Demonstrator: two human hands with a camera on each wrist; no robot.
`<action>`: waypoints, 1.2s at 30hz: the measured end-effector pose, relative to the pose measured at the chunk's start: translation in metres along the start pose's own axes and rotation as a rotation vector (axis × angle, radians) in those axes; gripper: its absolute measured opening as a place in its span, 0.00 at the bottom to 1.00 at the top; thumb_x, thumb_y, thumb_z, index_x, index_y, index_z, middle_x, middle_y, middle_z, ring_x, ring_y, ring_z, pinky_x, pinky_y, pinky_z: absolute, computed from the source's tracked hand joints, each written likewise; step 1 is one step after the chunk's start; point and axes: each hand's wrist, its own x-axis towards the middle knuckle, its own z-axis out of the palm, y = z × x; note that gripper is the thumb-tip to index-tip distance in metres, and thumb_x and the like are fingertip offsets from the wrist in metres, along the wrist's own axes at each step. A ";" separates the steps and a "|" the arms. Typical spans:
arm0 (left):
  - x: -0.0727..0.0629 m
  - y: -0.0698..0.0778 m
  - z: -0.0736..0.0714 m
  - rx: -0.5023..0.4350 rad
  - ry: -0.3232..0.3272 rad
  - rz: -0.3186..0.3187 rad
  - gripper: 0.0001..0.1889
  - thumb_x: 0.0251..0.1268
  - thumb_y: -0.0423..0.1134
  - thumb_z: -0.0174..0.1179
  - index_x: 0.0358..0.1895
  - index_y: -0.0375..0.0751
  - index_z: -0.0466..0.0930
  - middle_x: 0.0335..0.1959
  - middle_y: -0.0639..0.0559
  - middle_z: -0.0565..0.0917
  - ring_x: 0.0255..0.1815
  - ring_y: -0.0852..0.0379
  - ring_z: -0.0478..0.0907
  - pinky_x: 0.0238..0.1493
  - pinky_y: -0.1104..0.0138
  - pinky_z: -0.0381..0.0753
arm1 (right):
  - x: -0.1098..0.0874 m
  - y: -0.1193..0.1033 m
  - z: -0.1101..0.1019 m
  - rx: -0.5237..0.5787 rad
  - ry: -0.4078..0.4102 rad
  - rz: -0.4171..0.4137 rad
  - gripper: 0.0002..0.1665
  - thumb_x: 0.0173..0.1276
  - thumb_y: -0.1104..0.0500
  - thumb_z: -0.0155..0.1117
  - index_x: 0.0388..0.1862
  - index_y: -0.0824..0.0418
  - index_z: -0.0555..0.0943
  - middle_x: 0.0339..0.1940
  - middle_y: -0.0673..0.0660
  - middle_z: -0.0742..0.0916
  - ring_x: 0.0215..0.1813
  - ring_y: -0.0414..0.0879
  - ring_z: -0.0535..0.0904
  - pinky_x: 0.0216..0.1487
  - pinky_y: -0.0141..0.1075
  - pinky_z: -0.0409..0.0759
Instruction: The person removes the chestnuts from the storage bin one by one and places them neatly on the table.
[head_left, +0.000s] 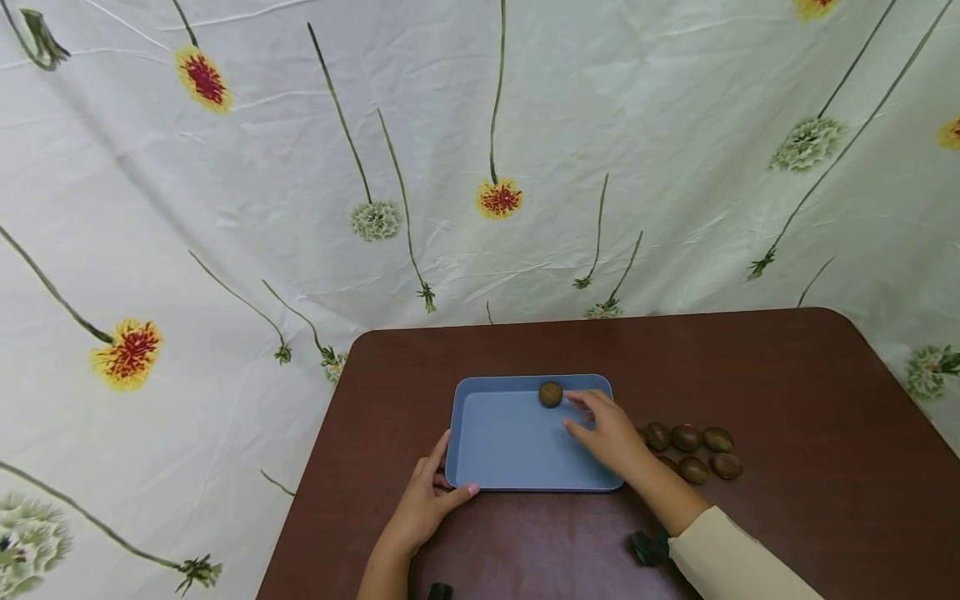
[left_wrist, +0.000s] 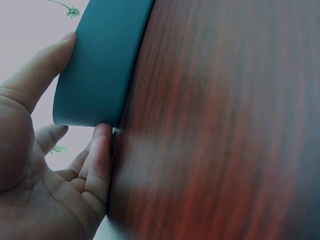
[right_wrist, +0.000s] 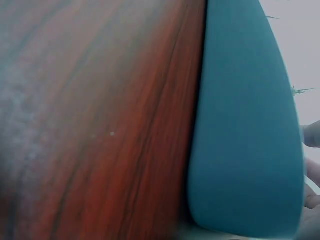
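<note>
A shallow blue tray [head_left: 525,450] lies on the table. My left hand [head_left: 420,504] holds its near left corner, thumb at the front rim and fingers along the left side. The left wrist view has the thumb on the top edge of the tray wall [left_wrist: 100,70]. Inside the tray, near the far rim, sits a round brown fruit-like thing [head_left: 551,394]. Just to its right, my right hand [head_left: 611,433] hovers over the tray with fingers loosely bent and nothing held. Only a few of its fingers show past the tray wall [right_wrist: 245,135] in the right wrist view.
Several dark brown oval fruit-like things [head_left: 687,438] lie right of the tray, some partly hidden behind my right forearm. A black wrist device [head_left: 648,548] shows by the right sleeve. The brown table [head_left: 825,500] meets a flower-patterned white cloth [head_left: 675,125] behind.
</note>
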 end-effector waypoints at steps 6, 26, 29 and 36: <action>0.000 0.000 0.000 0.013 0.003 0.006 0.55 0.58 0.52 0.75 0.83 0.59 0.46 0.60 0.42 0.68 0.43 0.56 0.74 0.43 0.70 0.77 | 0.013 0.004 0.009 -0.039 0.004 0.011 0.28 0.68 0.59 0.71 0.66 0.61 0.78 0.58 0.61 0.82 0.59 0.54 0.80 0.56 0.48 0.80; 0.000 -0.001 0.000 0.012 -0.002 0.004 0.55 0.57 0.53 0.74 0.83 0.60 0.46 0.61 0.42 0.68 0.42 0.55 0.73 0.42 0.69 0.77 | 0.036 0.010 0.020 -0.167 -0.070 0.022 0.31 0.71 0.55 0.68 0.72 0.52 0.74 0.61 0.60 0.78 0.62 0.58 0.78 0.56 0.53 0.79; 0.000 -0.001 0.000 0.011 -0.002 0.004 0.55 0.57 0.53 0.74 0.83 0.59 0.46 0.61 0.42 0.68 0.42 0.55 0.73 0.41 0.69 0.77 | 0.037 0.012 0.021 -0.181 -0.072 0.018 0.30 0.71 0.55 0.68 0.71 0.52 0.75 0.59 0.59 0.79 0.60 0.57 0.78 0.53 0.51 0.79; 0.000 -0.003 0.001 0.014 0.002 0.006 0.55 0.57 0.53 0.75 0.83 0.60 0.46 0.60 0.42 0.68 0.42 0.56 0.73 0.41 0.70 0.77 | 0.036 0.012 0.023 -0.199 -0.074 0.026 0.30 0.70 0.55 0.70 0.69 0.50 0.76 0.61 0.59 0.79 0.61 0.57 0.79 0.56 0.54 0.79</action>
